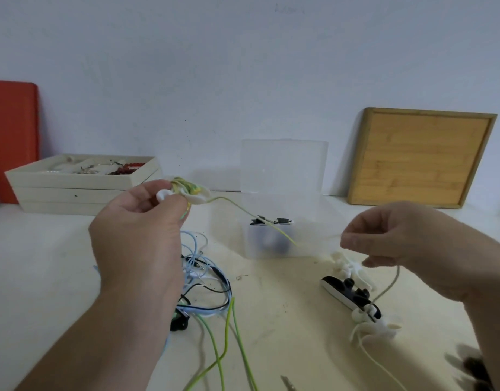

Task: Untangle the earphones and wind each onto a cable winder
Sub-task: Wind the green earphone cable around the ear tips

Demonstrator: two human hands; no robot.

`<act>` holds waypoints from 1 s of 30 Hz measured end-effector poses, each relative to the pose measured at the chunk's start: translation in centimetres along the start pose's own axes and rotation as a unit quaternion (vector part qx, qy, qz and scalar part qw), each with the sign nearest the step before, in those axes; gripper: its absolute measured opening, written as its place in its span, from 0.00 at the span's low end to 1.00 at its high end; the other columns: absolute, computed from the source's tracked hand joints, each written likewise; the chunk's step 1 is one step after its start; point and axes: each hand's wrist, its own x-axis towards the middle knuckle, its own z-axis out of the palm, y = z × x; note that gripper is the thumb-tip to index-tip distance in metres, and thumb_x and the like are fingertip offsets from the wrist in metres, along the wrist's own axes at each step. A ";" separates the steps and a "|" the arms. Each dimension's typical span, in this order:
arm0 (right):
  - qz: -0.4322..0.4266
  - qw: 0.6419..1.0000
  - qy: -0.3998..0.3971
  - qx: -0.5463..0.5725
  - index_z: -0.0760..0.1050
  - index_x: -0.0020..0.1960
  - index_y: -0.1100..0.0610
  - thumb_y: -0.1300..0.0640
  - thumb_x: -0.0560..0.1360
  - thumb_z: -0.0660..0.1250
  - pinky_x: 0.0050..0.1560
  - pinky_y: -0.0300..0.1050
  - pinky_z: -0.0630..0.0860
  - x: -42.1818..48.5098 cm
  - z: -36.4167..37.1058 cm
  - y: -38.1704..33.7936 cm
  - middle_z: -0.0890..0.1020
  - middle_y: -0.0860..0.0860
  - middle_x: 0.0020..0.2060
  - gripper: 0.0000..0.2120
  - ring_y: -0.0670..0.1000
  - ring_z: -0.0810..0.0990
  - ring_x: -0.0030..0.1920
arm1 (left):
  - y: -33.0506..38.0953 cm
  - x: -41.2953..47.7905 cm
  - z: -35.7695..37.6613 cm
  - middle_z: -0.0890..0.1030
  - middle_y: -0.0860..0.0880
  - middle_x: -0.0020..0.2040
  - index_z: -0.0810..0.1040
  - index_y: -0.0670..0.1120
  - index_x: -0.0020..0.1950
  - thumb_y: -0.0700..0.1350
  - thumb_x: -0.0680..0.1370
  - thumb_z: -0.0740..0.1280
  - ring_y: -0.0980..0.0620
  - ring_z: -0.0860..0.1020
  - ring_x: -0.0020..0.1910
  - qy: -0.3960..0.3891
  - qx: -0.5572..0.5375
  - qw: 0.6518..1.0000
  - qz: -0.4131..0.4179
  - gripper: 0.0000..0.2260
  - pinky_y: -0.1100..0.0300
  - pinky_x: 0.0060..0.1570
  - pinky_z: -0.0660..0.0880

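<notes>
My left hand holds up a white cable winder with yellow-green cable coiled on it. From the winder a yellow-green earphone cable runs right to my right hand, which pinches it between fingertips. The cable drops below that hand toward the table. A tangle of blue, black and white earphone cables lies under my left hand. Green cable strands trail toward the front edge. Spare white winders and a black-and-white winder lie at the right.
A translucent plastic box with its lid up stands mid-table. Stacked cream trays with jewellery sit back left beside a red board. A wooden tray leans on the wall at the right.
</notes>
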 end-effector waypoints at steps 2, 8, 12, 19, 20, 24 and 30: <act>0.031 0.998 0.018 0.045 0.85 0.36 0.56 0.56 0.67 0.77 0.54 0.57 0.80 -0.3 -0.6 0.1 0.79 0.53 0.31 0.04 0.52 0.77 0.34 | -0.1 0.9 -0.5 0.83 0.47 0.38 0.82 0.45 0.41 0.30 0.72 0.70 0.51 0.81 0.39 0.029 -0.008 1.000 0.006 0.10 0.54 0.50 0.79; 0.117 0.960 0.213 -0.141 0.84 0.41 0.51 0.54 0.78 0.70 0.43 0.54 0.78 0.8 -1.4 1.8 0.85 0.62 0.41 0.08 0.67 0.82 0.43 | -0.3 1.5 -0.7 0.81 0.47 0.36 0.83 0.46 0.41 0.34 0.68 0.72 0.51 0.80 0.38 0.050 0.003 0.999 0.016 0.08 0.54 0.46 0.78; 0.081 0.941 0.283 -0.168 0.78 0.66 0.57 0.63 0.81 0.60 0.44 0.50 0.78 2.1 -0.9 2.5 0.84 0.58 0.53 0.16 0.61 0.82 0.46 | -0.5 -0.2 0.0 0.84 0.48 0.37 0.84 0.48 0.40 0.32 0.68 0.73 0.51 0.79 0.37 -0.026 0.048 0.998 0.014 0.11 0.52 0.45 0.76; -0.080 0.932 0.301 -0.183 0.74 0.70 0.44 0.62 0.77 0.63 0.49 0.49 0.76 0.6 2.0 -0.3 0.81 0.47 0.45 0.24 0.49 0.79 0.44 | 0.1 -2.8 1.1 0.86 0.49 0.38 0.85 0.48 0.40 0.32 0.69 0.74 0.49 0.84 0.40 -0.135 0.108 0.985 0.009 0.11 0.41 0.56 0.80; -0.135 0.943 0.281 -0.117 0.78 0.65 0.44 0.64 0.76 0.64 0.49 0.47 0.76 -0.1 2.7 -1.1 0.81 0.44 0.43 0.22 0.44 0.79 0.43 | 0.2 -3.0 1.2 0.86 0.49 0.38 0.84 0.48 0.40 0.31 0.69 0.74 0.50 0.84 0.39 -0.148 0.103 0.984 0.006 0.11 0.42 0.56 0.80; -0.200 0.979 0.037 0.001 0.79 0.63 0.43 0.52 0.70 0.68 0.58 0.35 0.72 -1.6 5.7 -3.0 0.83 0.37 0.53 0.21 0.35 0.79 0.56 | 0.4 -3.4 1.4 0.86 0.48 0.37 0.84 0.47 0.39 0.29 0.69 0.74 0.51 0.83 0.36 -0.213 0.093 0.972 -0.001 0.12 0.47 0.51 0.81; -0.151 0.988 -0.027 -0.010 0.83 0.40 0.51 0.52 0.78 0.69 0.31 0.50 0.73 -1.9 5.9 -3.2 0.71 0.46 0.22 0.09 0.47 0.69 0.25 | 0.1 -3.5 1.2 0.86 0.50 0.36 0.84 0.48 0.39 0.30 0.69 0.74 0.55 0.83 0.34 -0.221 0.131 0.965 0.044 0.12 0.60 0.36 0.75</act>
